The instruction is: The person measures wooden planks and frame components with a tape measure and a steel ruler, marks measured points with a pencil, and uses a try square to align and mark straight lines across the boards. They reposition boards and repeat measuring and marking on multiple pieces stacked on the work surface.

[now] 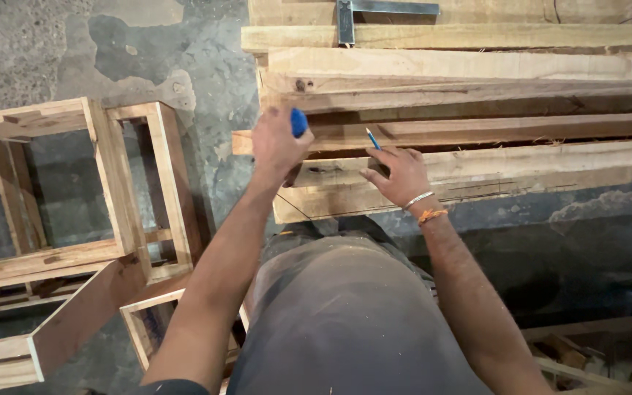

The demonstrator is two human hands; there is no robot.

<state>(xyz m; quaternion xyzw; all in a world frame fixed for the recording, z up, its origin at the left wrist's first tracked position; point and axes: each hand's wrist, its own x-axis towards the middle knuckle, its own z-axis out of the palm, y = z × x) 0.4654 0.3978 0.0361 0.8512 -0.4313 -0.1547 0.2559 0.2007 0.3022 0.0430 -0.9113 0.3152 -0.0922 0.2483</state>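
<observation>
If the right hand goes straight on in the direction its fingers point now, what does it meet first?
The right hand, holding a blue pencil, points up and left across the stacked planks. It would probably meet the reddish plank just beyond its fingertips first, though depth is hard to judge.

The planks (477, 66) are pale yellow-brown with darker brown grain lines and one dark knot, and the plank (521, 130) between them is more reddish brown. The left hand (278, 143) holds a thing with a bright blue end (298, 121), the right hand (396, 174) holds a blue pencil (372, 138), and on this wrist there are a silver bangle (418, 199) and an orange thread (431, 215). The floor (177, 51) is grey with darker patches, the metal square (347, 18) is grey-blue, and the wooden frames (122, 183) are light tan.
</observation>
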